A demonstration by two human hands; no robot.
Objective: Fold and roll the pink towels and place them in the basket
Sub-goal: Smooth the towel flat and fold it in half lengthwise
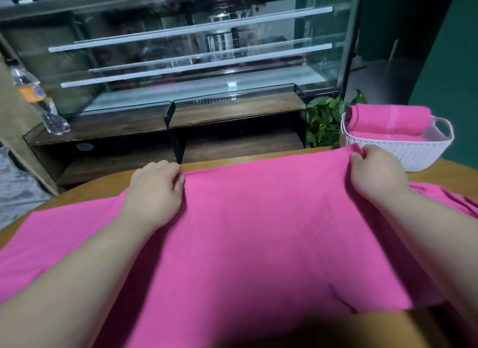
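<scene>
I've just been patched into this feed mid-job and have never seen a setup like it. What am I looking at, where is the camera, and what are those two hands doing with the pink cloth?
There is no machine here: a person works with bare hands, and the single picture comes from a camera worn on their head, looking forward and down. The left hand and the right hand each pinch the far edge of a pink towel spread over a wooden table. More pink cloth lies flat beneath it, to the left. At the table's far right stands a white basket that already holds rolled towels. Beyond the table are a glass display case, a plastic bottle on a low shelf, and a leafy plant.
</scene>
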